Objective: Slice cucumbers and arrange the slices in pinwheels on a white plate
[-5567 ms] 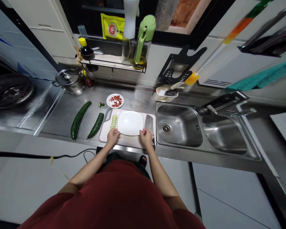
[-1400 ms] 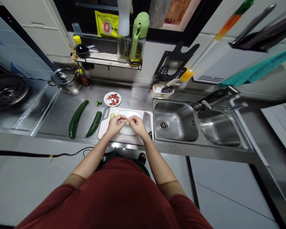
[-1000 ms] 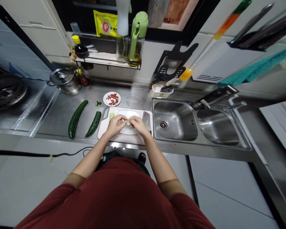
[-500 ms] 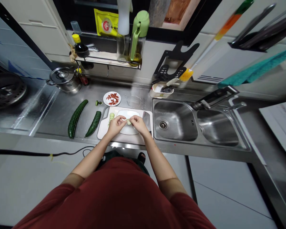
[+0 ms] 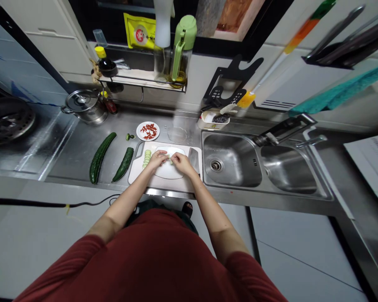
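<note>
Over a white plate [image 5: 169,171], my left hand [image 5: 156,160] and my right hand [image 5: 182,163] meet, fingertips pinched. Between them is a small pale green cucumber piece [image 5: 170,160], partly hidden by the fingers. The plate rests on a light cutting board [image 5: 137,173]. Left of it on the board, a row of cucumber slices [image 5: 147,156] lies overlapped beside my left hand. A knife [image 5: 193,158] with a broad blade lies at the board's right end, its handle near my right wrist.
Two cucumbers, a long one [image 5: 101,157] and a shorter one [image 5: 123,164], lie left of the board. Cucumber ends [image 5: 128,136] and a plate of red pieces [image 5: 148,136] sit behind. A double sink [image 5: 231,178] is at right, a lidded pot [image 5: 93,113] at back left.
My left hand has shifted slightly left and its fingers have opened out a little, uncovering more of the slice row. My right hand stays almost in place with the cucumber piece.
</note>
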`<state>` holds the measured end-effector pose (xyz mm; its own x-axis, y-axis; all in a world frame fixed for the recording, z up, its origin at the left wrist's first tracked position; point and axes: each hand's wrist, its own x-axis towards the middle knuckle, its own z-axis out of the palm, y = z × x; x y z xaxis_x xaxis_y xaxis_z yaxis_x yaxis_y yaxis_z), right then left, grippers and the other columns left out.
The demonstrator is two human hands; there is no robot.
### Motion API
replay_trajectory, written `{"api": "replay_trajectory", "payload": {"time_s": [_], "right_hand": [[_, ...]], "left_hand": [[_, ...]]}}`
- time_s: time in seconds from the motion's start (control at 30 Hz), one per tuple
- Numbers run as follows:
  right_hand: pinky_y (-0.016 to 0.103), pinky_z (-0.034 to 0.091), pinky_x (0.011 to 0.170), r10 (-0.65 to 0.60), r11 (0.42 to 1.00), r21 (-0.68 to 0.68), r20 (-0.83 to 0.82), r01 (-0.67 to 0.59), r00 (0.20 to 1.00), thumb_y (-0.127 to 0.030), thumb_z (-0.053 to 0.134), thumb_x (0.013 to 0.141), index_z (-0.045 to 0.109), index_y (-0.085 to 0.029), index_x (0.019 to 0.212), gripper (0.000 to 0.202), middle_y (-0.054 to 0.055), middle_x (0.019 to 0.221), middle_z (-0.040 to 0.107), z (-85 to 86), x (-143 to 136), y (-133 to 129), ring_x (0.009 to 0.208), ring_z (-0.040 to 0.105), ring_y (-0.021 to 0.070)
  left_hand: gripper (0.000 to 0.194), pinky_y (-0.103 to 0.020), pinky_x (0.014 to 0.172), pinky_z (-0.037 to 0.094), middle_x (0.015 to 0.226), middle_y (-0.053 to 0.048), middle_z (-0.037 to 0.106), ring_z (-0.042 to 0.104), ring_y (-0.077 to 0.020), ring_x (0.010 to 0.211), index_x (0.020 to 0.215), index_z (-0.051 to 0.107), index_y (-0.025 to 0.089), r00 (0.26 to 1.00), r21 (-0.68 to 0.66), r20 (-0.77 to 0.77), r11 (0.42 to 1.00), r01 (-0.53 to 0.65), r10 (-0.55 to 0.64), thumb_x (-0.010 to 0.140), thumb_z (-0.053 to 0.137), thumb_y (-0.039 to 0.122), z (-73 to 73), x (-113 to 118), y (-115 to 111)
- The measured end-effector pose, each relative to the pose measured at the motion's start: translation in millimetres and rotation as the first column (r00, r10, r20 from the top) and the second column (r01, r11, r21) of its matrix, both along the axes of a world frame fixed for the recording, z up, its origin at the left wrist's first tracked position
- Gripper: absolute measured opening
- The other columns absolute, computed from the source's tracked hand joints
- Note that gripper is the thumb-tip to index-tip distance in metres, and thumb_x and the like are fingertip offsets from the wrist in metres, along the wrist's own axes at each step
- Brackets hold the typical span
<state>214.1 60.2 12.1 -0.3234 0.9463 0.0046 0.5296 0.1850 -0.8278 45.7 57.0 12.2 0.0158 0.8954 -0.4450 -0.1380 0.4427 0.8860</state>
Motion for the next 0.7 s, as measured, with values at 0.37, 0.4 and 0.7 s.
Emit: {"api": "replay_trajectory", "payload": {"time_s": [0.37,0.4,0.7], "right_hand": [[0.021,0.037,0.066,-0.091,0.996,-0.003,0.210,0.094,0.973,-0.023,0.052,0.086,0.065,-0.018,0.083,0.015,0.001,0.077,0.067,-36.0,-8,36,0.071,0.056,0.0132],[0.021,0.037,0.067,-0.100,0.994,-0.010,0.246,0.105,0.964,-0.024,0.052,0.087,0.066,-0.018,0.084,0.016,0.002,0.079,0.068,-35.9,-9,38,0.073,0.057,0.0137],[0.023,0.039,0.073,-0.141,0.983,-0.038,0.483,0.181,0.864,-0.032,0.044,0.094,0.066,-0.020,0.098,0.025,0.007,0.097,0.071,-27.4,-21,41,0.092,0.062,0.0182]], "left_hand": [[0.036,-0.019,0.052,0.036,0.058,0.006,0.056,0.045,-0.0069,0.048,0.094,0.059,0.017,0.979,0.081,-0.204,0.997,-0.012,0.029,0.059,0.068,0.017,-31.8,6,45],[0.036,-0.020,0.053,0.037,0.058,0.006,0.057,0.046,-0.0072,0.049,0.095,0.060,0.017,0.967,0.083,-0.253,0.997,-0.004,0.025,0.060,0.068,0.017,-32.6,7,48],[0.035,-0.021,0.066,0.043,0.075,0.003,0.066,0.057,-0.0100,0.064,0.104,0.061,0.019,0.795,0.118,-0.599,0.972,0.203,-0.093,0.070,0.065,0.014,-32.0,6,58]]}}
